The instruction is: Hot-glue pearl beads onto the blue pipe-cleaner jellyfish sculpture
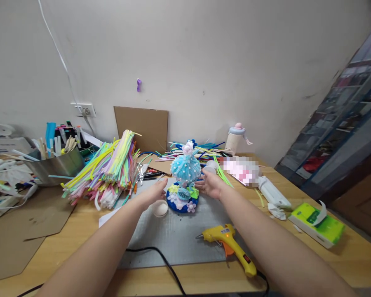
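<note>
A fluffy craft figure stands upright at the middle of the table, with a light blue, bead-dotted body (186, 168) on a dark blue round base (183, 206) trimmed with flowers. My left hand (155, 193) is just left of it, fingers apart and nothing in them. On the other side my right hand (209, 185) is held close to the figure, its fingers spread and empty; whether the fingertips touch it I cannot tell. A small white round dish (160, 208) sits below my left hand. The yellow glue gun (228, 239) lies in front on the grey mat (160, 247).
A big bundle of pastel pipe cleaners (111, 173) and a metal pot (60, 167) of sticks stand left. A bottle (234, 140) is behind right, a green tissue pack (317, 225) at right. A black cable (160, 253) crosses the front edge.
</note>
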`<state>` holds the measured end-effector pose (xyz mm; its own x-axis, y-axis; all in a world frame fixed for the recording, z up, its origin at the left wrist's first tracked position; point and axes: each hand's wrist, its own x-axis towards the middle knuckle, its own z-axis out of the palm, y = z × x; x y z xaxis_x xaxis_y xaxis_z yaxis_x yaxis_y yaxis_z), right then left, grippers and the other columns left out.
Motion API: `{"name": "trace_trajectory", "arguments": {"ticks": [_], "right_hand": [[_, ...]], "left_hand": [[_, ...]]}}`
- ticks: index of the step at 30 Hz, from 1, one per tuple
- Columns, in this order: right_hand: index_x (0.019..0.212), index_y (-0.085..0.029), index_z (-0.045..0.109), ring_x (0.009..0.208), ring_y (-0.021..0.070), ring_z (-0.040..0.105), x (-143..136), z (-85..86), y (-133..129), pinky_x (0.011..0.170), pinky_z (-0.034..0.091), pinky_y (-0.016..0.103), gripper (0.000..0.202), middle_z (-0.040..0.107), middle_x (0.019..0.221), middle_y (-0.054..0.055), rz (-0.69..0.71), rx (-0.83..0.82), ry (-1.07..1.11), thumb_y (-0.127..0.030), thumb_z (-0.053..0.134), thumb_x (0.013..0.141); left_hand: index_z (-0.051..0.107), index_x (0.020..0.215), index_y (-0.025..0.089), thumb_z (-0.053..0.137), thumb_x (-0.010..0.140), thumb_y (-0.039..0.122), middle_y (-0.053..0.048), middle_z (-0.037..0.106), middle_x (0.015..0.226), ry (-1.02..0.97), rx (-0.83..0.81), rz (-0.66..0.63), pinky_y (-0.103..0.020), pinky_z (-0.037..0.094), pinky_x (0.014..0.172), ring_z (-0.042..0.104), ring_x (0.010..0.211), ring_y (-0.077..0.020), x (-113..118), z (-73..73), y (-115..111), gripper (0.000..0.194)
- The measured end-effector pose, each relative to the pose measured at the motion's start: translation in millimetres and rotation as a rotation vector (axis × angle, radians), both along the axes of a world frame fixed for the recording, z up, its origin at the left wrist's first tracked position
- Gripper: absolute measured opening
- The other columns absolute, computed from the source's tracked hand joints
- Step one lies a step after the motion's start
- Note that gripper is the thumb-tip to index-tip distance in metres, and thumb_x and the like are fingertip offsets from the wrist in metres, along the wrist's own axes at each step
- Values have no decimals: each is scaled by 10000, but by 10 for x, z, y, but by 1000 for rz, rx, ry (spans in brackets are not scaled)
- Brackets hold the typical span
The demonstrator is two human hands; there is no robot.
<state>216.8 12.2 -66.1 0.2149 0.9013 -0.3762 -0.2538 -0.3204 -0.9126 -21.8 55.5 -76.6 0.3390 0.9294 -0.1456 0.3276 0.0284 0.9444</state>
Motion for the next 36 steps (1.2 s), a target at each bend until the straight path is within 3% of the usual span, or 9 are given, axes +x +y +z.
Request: {"name": "trace_trajectory", "arguments": {"ticks": [3,7,9,12,18,22,28,32,36], "right_hand": [[1064,-137,608,1007,229,642,123,68,-338,909,454,397,283,662,1124,142,-55,8,-84,-333,513,882],[1019,-236,648,1068,244,591,323,109,-1079,955,405,359,272,672,1128,48,-120,141,-268,-340,649,767],[842,-211,688,894,271,629,388,26,-1438,846,447,383,251,717,871,53,-2,175,-620,-440,609,776],[795,-212,670,764,253,620,411,-214,-1819,695,466,356,278,694,770,48,101,131,-869,-465,555,803],[1050,-165,636,642,223,605,304,-601,-2086,608,485,338,400,672,787,59,121,47,-939,-448,570,774],[1074,-184,631,922,293,628,220,-654,-2098,802,468,389,393,686,1018,113,140,24,-1005,-412,581,759],[1083,-210,593,1053,295,587,82,-662,-2167,884,439,380,350,658,1112,98,78,64,-863,-377,501,790],[1166,-215,546,1125,281,535,-156,-624,-2265,941,413,369,397,621,1189,89,-106,124,-594,-367,471,808],[1289,-243,426,1230,251,455,-565,-511,-2195,1043,331,373,480,522,1335,53,-112,258,-366,-349,501,826]], "left_hand": [[592,1110,179,520,721,651,-143,639,1130,117,77,-29,-389,455,901,602,1030,-273,-160,-7,-85,616],[562,1188,166,733,573,478,-160,556,1278,282,232,-75,-421,370,1000,504,1176,-326,-301,-147,-314,710],[572,1181,154,763,537,401,-159,567,1257,376,321,-84,-422,327,1037,477,1201,-335,-319,-244,-402,716],[589,1146,163,709,602,356,-140,591,1207,480,418,-53,-413,310,1048,477,1194,-323,-333,-359,-414,589],[535,1192,152,630,686,341,-158,569,1237,586,517,58,-431,315,1042,474,1201,-335,-407,-447,-186,549],[479,1254,123,635,695,356,-190,512,1293,590,590,107,-449,298,1055,436,1234,-348,-385,-363,-231,625],[474,1252,231,530,825,356,-111,516,1293,288,739,106,-442,354,1031,442,1237,-273,-285,-153,-1104,448],[588,1107,301,519,850,339,-70,594,1192,103,576,-66,-398,431,948,532,1117,-245,-308,-232,-1806,269],[632,1025,239,498,867,396,-74,663,961,-60,271,-291,-321,493,791,608,871,-193,-350,-375,-2062,260]]}}
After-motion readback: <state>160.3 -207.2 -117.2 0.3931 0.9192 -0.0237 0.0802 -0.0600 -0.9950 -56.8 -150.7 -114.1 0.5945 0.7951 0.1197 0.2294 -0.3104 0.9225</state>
